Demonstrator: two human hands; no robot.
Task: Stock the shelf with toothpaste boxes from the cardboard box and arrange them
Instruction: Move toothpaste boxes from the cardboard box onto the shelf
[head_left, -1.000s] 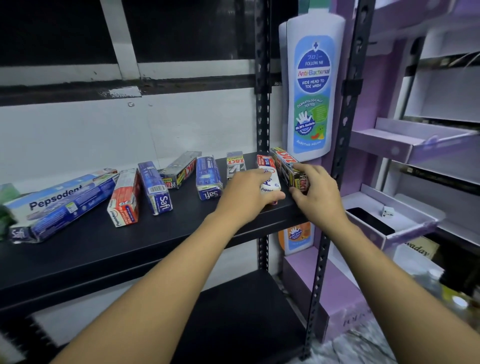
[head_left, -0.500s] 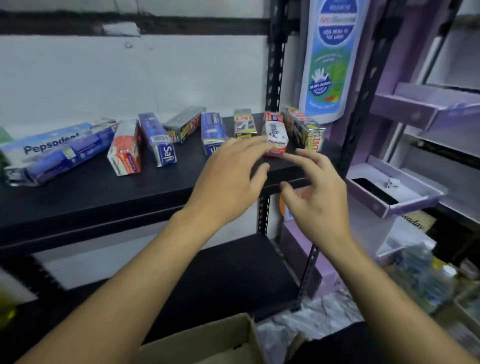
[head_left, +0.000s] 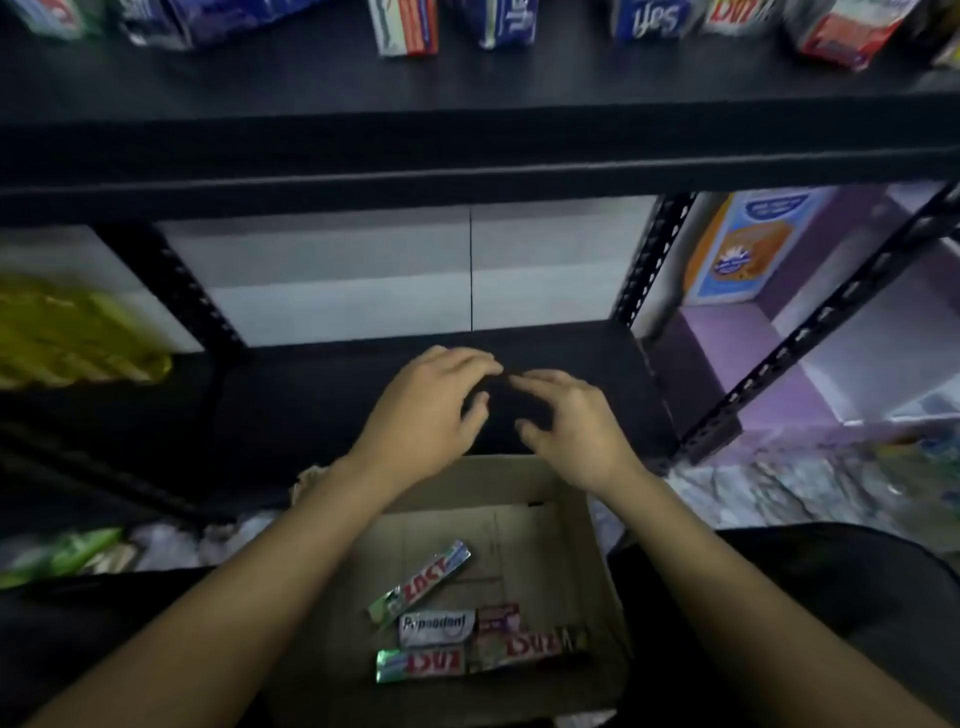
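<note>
An open cardboard box sits below me on the floor in front of the black shelf unit. Inside lie several toothpaste boxes: a green-ended Zact box at a slant, a white Pepsodent box, and another Zact box under it. My left hand and my right hand hover side by side above the far edge of the cardboard box, fingers loosely curled, holding nothing. Along the top of the view, the ends of stocked toothpaste boxes stand on the upper shelf.
The lower shelf board is dark and bare behind my hands. A yellow bag lies at the left. A purple display stand and a black perforated post stand at the right. Crumpled wrapping covers the floor at the right.
My hands have left the boxes on the upper shelf and dropped down over the cardboard box. The view has tilted down, so the box's contents show.
</note>
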